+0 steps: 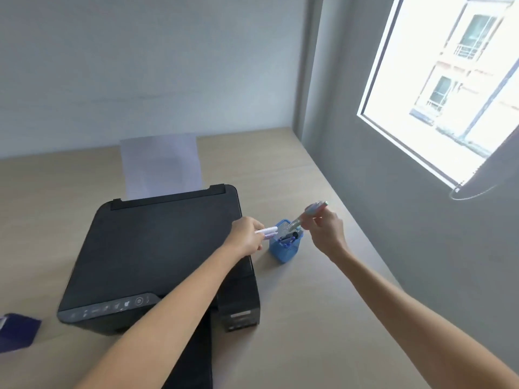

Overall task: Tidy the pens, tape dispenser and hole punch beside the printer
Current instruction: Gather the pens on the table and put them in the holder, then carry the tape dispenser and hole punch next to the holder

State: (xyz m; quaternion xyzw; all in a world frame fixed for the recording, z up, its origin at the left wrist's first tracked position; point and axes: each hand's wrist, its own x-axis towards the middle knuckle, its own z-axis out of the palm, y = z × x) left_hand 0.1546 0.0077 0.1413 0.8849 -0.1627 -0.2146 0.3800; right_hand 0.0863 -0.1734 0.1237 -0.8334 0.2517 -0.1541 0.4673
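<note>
A light wood-grain desk (295, 169) fills the corner of a small room, its far edge meeting a pale, plain back wall (146, 66) and its right edge running along a darker grey side wall (393, 220). A white-framed window (449, 88) set in that side wall admits strong daylight, which washes out much of the pane; through it shows a neighbouring building (460, 57) with windows and railed balconies. The daylight leaves the back wall softly lit, while the side wall beneath the window lies in shade.
</note>
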